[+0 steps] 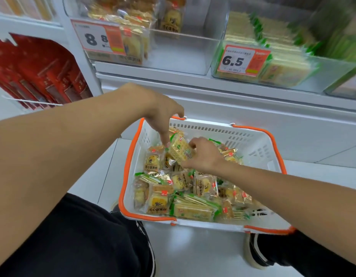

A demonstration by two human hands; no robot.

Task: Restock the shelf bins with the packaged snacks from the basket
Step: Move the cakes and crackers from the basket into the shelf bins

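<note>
A white basket (259, 142) with an orange rim sits on the floor, filled with several packaged snacks (193, 208): green cracker packs and yellow pastry packs. My right hand (203, 154) grips a green cracker pack (180, 149), lifted at the basket's far left. My left hand (165, 114) reaches down from above, its fingertips pinching the same pack's left edge. On the shelf above stand a clear bin of yellow pastry packs (183, 56) tagged 8.8 and a clear bin of green cracker packs (323, 76) tagged 6.5.
Red packages (39, 70) hang on a rack at the left. A white shelf front (213, 90) runs behind the basket. My black-trousered knees and shoes (255, 254) flank the basket on the pale floor.
</note>
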